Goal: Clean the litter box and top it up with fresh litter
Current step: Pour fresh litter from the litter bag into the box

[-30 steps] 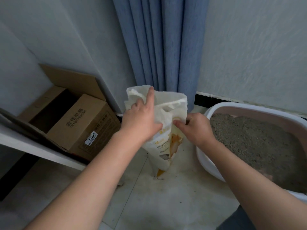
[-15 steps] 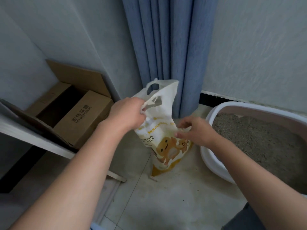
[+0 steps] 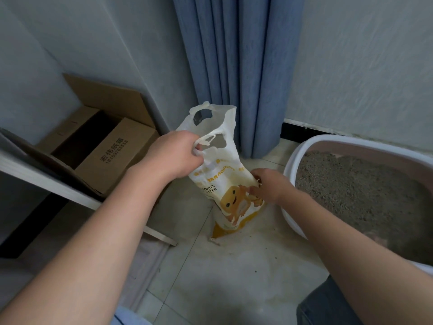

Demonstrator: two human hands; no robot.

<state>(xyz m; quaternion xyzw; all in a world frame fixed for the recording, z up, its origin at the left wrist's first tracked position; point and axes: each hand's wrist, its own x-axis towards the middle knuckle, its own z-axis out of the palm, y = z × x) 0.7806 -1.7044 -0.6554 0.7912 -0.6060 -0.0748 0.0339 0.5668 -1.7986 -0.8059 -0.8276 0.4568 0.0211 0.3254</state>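
A white and yellow bag of bentonite cat litter (image 3: 225, 184) stands upright on the tiled floor in the corner, its handle cut-outs at the top. My left hand (image 3: 174, 154) grips the bag's near handle strip on the left side. My right hand (image 3: 267, 185) pinches the bag's right edge lower down, over the cartoon print. To the right sits the white litter box (image 3: 290, 165), its grey litter (image 3: 365, 193) spread across the inside.
An open brown cardboard box (image 3: 110, 151) lies on a low white shelf (image 3: 46, 181) at the left. A blue curtain (image 3: 236, 66) hangs in the corner behind the bag. Scattered grains dot the floor tiles (image 3: 234, 273). My dark trouser knee (image 3: 328, 306) shows bottom right.
The bag's top has been unfolded and now stands up with its handles showing. My left hand shifted from the crumpled top to the handle; my right hand slid lower on the bag's side.
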